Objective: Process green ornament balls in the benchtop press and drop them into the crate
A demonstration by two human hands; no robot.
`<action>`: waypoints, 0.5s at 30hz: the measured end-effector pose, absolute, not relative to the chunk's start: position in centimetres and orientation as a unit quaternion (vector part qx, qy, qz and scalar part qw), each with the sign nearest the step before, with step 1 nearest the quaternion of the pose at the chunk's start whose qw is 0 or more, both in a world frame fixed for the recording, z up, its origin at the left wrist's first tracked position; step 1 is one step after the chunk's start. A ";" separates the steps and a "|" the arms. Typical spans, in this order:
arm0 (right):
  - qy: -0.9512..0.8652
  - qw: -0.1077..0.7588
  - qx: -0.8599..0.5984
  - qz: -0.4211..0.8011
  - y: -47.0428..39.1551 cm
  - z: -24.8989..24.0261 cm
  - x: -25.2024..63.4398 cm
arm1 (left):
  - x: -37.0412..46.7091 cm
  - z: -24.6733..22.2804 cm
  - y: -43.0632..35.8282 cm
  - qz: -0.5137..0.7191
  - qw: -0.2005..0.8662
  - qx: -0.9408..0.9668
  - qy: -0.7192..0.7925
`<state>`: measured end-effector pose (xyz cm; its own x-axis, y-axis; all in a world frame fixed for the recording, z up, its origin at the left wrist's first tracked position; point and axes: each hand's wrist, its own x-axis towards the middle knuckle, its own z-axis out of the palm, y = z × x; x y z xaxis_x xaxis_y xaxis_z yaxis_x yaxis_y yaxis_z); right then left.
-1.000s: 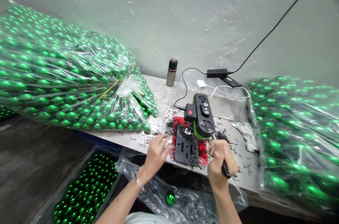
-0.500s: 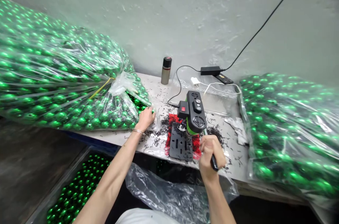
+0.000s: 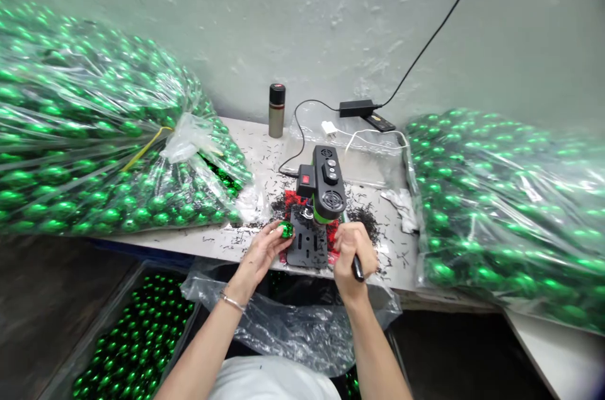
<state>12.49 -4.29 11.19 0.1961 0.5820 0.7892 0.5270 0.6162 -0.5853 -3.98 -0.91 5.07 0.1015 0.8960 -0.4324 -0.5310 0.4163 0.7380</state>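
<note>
Between the fingers of my left hand (image 3: pixel 259 256) is a shiny green ball (image 3: pixel 286 229), held just left of a small bench machine. That machine has a black head (image 3: pixel 328 181) with a red switch and a slotted black base plate (image 3: pixel 307 245). My right hand (image 3: pixel 354 255) is closed around a lever handle (image 3: pixel 358 269) on the machine's right side; its black tip sticks out below the fist. Red material (image 3: pixel 333 233) shows under the base plate, and black shavings (image 3: pixel 362 217) lie all around it.
A large clear bag of green balls (image 3: pixel 94 135) fills the left; another bag (image 3: pixel 496 211) stands right. Behind are a bottle (image 3: pixel 276 111), a power adapter (image 3: pixel 356 108), a white plug (image 3: pixel 328 130) and a white cloth (image 3: pixel 401 210). Below left is a bin of balls (image 3: pixel 137 324).
My left hand has moved from the left bag's opening toward the machine, now with a green ball showing in its fingers. My right hand stays on the lever handle. The view has shifted slightly.
</note>
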 end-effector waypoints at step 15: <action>-0.638 0.634 -0.437 0.021 -4.5 11.0 12.5 | 0.2 1.9 -1.1 0.409 0.268 0.681 0.545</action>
